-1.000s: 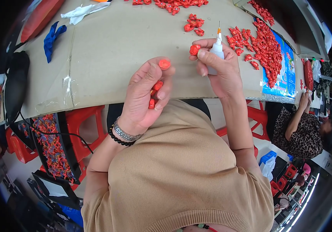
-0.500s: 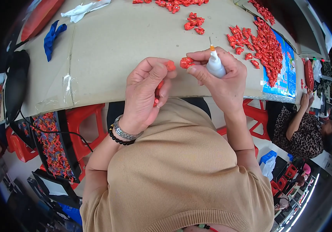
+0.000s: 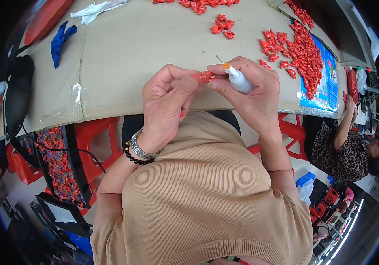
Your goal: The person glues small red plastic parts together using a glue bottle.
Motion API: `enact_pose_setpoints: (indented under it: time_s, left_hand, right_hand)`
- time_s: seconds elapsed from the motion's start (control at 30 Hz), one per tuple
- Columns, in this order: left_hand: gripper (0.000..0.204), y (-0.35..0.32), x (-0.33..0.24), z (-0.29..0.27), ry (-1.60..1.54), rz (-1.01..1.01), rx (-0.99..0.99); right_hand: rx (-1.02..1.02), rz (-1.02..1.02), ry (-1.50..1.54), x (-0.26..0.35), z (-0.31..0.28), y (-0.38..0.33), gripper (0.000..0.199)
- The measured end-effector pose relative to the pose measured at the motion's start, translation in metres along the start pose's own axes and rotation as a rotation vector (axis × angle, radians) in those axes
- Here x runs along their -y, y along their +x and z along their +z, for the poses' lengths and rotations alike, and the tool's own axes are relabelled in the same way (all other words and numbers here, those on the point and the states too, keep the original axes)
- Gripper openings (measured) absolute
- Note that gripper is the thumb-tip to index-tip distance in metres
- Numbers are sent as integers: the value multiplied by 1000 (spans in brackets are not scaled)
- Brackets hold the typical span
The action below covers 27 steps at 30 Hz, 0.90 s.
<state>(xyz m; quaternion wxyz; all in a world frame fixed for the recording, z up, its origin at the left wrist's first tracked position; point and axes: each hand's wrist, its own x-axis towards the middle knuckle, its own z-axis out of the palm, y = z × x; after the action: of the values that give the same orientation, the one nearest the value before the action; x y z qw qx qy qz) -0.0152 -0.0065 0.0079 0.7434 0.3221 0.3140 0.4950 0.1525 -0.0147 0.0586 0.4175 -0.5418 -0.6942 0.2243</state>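
Over the table's near edge my left hand (image 3: 165,99) pinches a small red plastic piece (image 3: 202,77) between thumb and fingers. More red shows under its curled fingers, mostly hidden. My right hand (image 3: 260,95) grips the same spot from the other side, its thumb and forefinger on red plastic that meets the left hand's piece. Whether these are two parts or one joined figure I cannot tell. Tucked in the right hand is a white squeeze bottle (image 3: 240,81) with an orange collar and a thin needle tip, tilted up and to the left.
A big heap of red plastic pieces (image 3: 306,62) lies at the right on a blue printed sheet (image 3: 330,95). Smaller groups (image 3: 222,25) sit farther back. A blue cloth (image 3: 59,44) lies at the left; below stands a crate of coloured parts (image 3: 59,163). Another person (image 3: 341,150) works at the right.
My hands have come together, so the red pieces that were apart now touch. The bottle in my right hand has tipped to the left.
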Motion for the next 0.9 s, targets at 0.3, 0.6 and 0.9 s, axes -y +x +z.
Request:
enact_pose_setpoints:
  time_s: [0.3, 0.6, 0.9]
  left_hand:
    - [18, -2, 2, -4, 53, -3, 12]
    - [13, 0, 6, -4, 108, 53, 66]
    - [20, 1, -4, 5, 80, 38, 8]
  right_hand:
    - [71, 292, 307, -5, 5, -5, 14]
    - [76, 244, 402, -15, 8, -13, 18]
    - [-159, -233, 55, -20, 19, -9, 27]
